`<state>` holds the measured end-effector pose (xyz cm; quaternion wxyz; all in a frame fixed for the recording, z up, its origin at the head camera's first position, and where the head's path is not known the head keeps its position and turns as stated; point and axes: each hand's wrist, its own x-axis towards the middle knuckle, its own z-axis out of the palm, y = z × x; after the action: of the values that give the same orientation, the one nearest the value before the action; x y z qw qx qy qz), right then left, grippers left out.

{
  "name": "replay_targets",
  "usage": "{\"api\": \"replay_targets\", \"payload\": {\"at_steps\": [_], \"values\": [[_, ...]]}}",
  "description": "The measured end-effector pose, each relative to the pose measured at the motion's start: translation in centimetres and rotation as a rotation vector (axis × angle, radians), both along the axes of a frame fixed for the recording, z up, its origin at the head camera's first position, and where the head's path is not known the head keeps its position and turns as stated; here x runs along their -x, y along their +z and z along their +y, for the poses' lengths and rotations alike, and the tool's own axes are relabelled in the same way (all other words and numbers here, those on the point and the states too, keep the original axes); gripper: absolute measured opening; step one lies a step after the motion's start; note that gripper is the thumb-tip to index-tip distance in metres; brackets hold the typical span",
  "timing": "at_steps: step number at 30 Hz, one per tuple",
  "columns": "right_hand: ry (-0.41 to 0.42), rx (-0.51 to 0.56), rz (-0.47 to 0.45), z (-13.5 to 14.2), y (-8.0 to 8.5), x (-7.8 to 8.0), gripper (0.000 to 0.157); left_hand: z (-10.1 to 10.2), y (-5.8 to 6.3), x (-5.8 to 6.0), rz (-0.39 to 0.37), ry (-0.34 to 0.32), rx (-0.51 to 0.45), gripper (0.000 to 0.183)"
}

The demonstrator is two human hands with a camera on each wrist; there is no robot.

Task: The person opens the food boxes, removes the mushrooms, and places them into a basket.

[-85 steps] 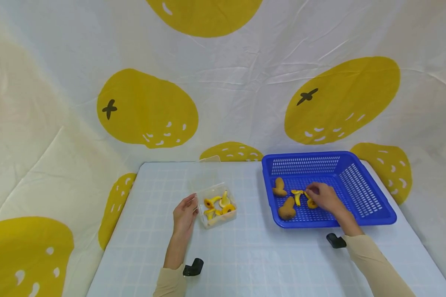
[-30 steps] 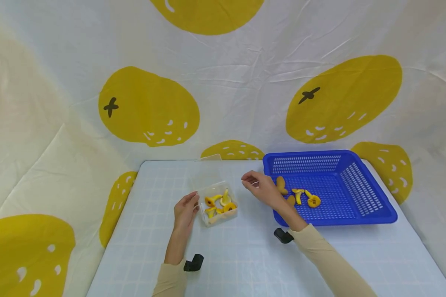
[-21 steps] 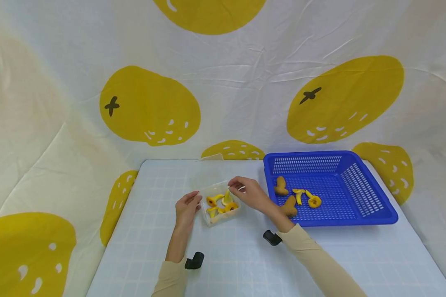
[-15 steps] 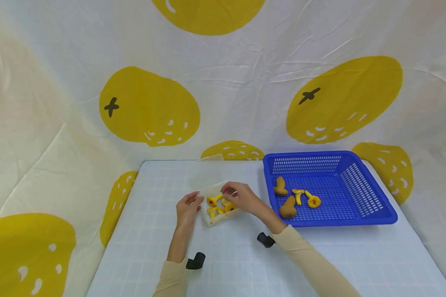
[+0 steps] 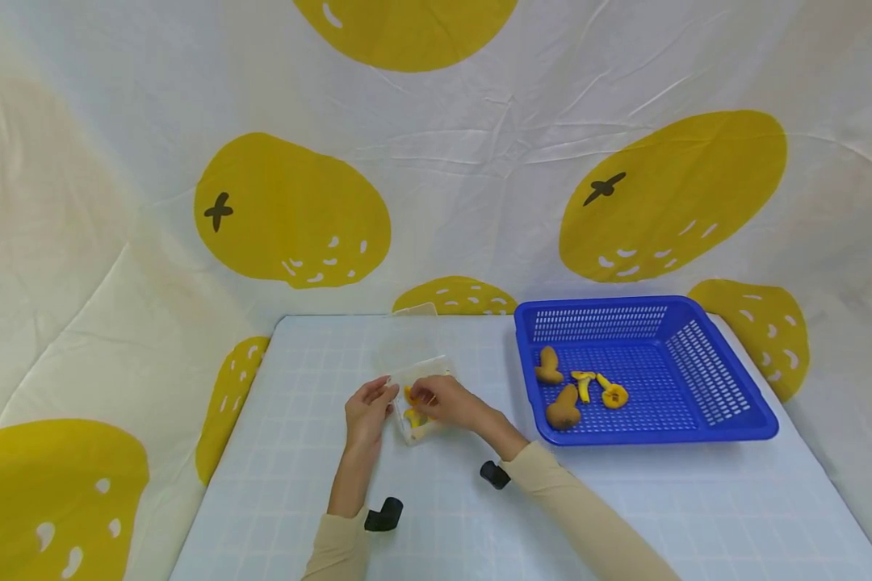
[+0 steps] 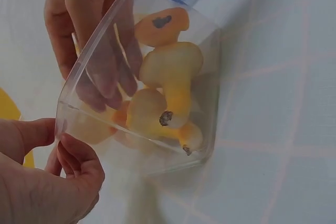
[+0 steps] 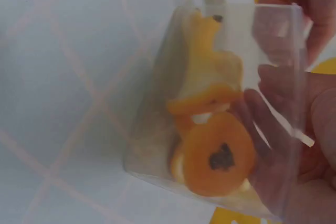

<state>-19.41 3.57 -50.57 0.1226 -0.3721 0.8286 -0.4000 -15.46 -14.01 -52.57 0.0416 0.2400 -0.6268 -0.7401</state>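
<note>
A small clear plastic box (image 5: 436, 367) stands on the table, its clear lid (image 5: 409, 343) folded back behind it. My left hand (image 5: 366, 418) pinches the box's left corner between thumb and fingers. Several yellow toy chanterelle mushrooms (image 6: 181, 66) lie inside; an orange mushroom cap (image 7: 219, 156) with a dark centre shows through the wall in the right wrist view. My right hand (image 5: 446, 401) reaches over the rim, fingertips down among the mushrooms. Whether these fingers pinch one is hidden by the hand and blurred by the plastic.
A blue perforated basket (image 5: 650, 438) stands at the right. It holds two brown lumpy mushrooms (image 5: 563, 407) and two yellow chanterelles (image 5: 614, 395). A pale checked cloth (image 5: 465, 524) covers the table, and a fruit-print cloth (image 5: 472, 161) hangs behind it.
My right hand has left a yellow chanterelle in the basket, crossed leftward, and lowered into the clear box. My left hand has stayed on the box corner.
</note>
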Motion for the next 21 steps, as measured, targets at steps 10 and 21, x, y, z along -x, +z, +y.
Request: {"api": "replay_targets", "payload": {"at_steps": [10, 21], "values": [[-0.088, -0.018, -0.069, -1.2, -0.3, -0.3, 0.018, -0.1, -0.2, -0.2, 0.008, -0.001, -0.025, 0.037], [-0.135, -0.071, -0.017, -1.5, -0.3, -0.4, 0.011, 0.1, -0.3, -0.3, 0.018, 0.011, -0.055, 0.038]]}}
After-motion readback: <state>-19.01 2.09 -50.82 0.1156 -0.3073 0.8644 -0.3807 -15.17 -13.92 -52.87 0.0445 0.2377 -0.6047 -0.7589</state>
